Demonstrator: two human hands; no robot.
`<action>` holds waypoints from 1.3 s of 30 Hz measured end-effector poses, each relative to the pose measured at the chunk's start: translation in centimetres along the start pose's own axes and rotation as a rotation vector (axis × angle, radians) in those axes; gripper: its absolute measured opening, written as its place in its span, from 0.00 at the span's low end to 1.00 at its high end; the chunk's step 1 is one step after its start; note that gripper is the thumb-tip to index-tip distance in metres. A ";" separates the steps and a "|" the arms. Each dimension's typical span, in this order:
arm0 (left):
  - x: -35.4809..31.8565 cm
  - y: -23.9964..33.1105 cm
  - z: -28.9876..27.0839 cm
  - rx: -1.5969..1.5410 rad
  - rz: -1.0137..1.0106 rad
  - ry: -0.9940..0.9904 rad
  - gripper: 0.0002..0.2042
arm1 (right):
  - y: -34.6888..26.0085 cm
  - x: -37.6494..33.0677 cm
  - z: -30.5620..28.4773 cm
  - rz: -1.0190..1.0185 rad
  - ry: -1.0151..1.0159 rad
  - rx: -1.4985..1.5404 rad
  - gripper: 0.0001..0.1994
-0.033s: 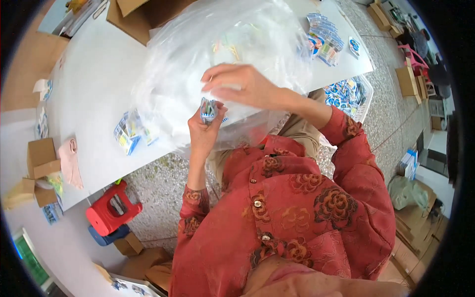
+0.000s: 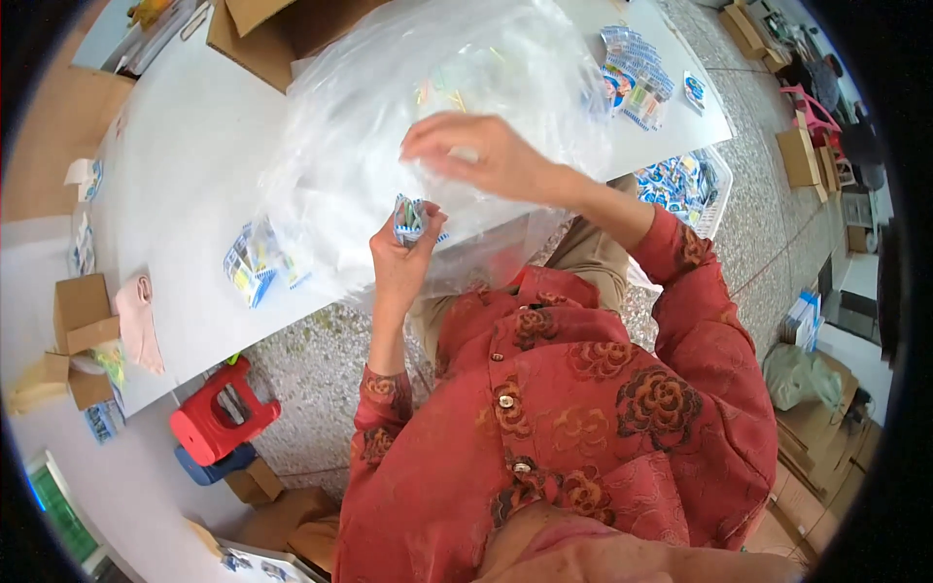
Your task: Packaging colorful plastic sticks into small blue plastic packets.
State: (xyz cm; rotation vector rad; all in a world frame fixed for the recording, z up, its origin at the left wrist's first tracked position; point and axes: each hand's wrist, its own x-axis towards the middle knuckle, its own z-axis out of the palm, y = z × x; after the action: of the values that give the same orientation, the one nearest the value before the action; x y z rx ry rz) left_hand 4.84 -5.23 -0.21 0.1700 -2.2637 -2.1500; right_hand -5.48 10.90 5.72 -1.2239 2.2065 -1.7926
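In my left hand (image 2: pixel 398 257) I hold a small blue-and-white printed packet (image 2: pixel 408 220) upright near the table's front edge, its top spread and something greenish showing inside. My right hand (image 2: pixel 491 160) is raised just above and right of the packet, apart from it. Its fingers are bent and drawn together at the tips, slightly blurred; anything pinched there is too small to make out. Beneath both hands lies a large clear plastic bag (image 2: pixel 340 146) with a few thin yellow and greenish pieces (image 2: pixel 442 97) in it.
Flat printed packets (image 2: pixel 255 262) lie left of the bag; a fanned stack of packets (image 2: pixel 637 78) lies at the far right. A white basket (image 2: pixel 717 199) full of packets stands beside the table. Also around are a cardboard box (image 2: pixel 255 49), a pink cloth (image 2: pixel 141 321) and a red stool (image 2: pixel 219 413).
My right hand has lifted slightly away from the packet, and its fingers have drawn closer together. The packet's top shows a little wider. My left hand has stayed in place.
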 end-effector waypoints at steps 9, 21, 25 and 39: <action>-0.1 -0.5 -0.2 0.047 -0.053 -0.043 0.06 | 17.1 0.5 -11.5 0.219 0.163 -0.791 0.12; -0.2 -0.9 -1.1 0.064 -0.061 -0.013 0.07 | 20.4 3.5 -12.1 0.532 0.085 -0.978 0.09; -0.3 -1.2 -1.4 0.057 -0.060 -0.007 0.07 | 19.7 4.4 -11.5 0.636 0.092 -0.988 0.12; -0.2 -0.2 -0.4 0.029 -0.078 -0.001 0.06 | 13.2 2.8 -10.9 0.303 0.349 -0.636 0.05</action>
State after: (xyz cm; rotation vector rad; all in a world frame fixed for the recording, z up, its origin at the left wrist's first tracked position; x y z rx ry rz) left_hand 5.11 -5.62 -0.38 0.2623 -2.3280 -2.1539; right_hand -19.80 18.25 -0.65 -0.5813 3.1037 -1.3023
